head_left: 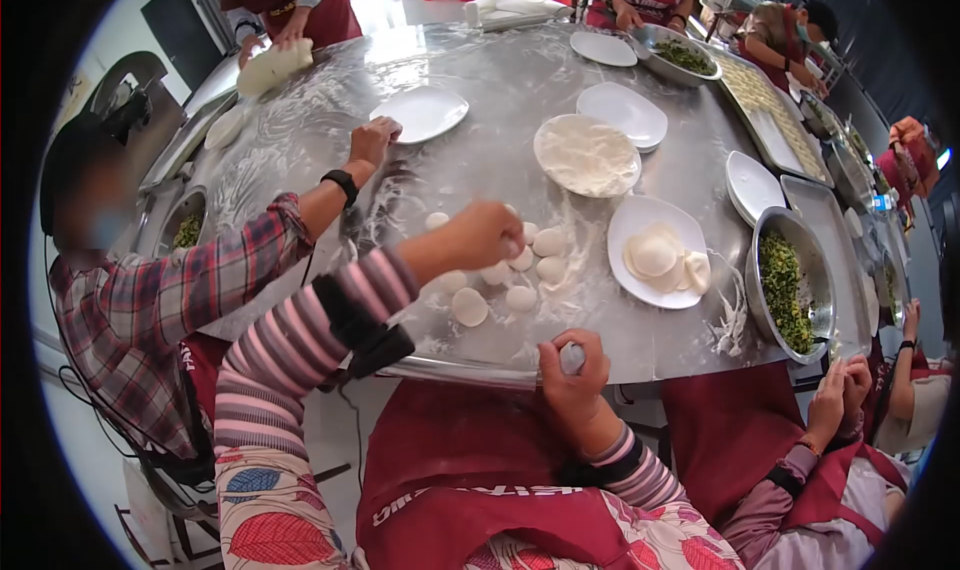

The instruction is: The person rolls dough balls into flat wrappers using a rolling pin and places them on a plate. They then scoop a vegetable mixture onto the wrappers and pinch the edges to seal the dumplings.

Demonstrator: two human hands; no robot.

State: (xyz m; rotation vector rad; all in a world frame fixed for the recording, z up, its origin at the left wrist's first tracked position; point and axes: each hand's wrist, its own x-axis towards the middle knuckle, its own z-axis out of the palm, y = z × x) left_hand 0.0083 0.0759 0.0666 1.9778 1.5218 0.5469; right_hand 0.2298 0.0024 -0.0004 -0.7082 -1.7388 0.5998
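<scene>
My left hand [478, 238], in a striped sleeve, hangs over a cluster of small floured dough pieces with its fingers curled into a pinch. Several of these rounds lie about it, among them a flattened dough piece [469, 307] and a thicker dough piece [551, 270]. At the table's front edge my right hand [576, 375] is curled, thumb and forefinger forming a ring with a small greyish patch inside. I cannot tell what either hand grips. Right of the dough pieces sits a white plate [643, 282] with rolled dough wrappers [657, 255] stacked on it.
A plate of flour [587, 156] stands beyond the dough pieces. To the right is a metal bowl of chopped green filling [785, 288]. A co-worker's hand [373, 140] reaches toward a white plate [425, 113] at left. Another person kneads a dough lump [275, 68] at the far left.
</scene>
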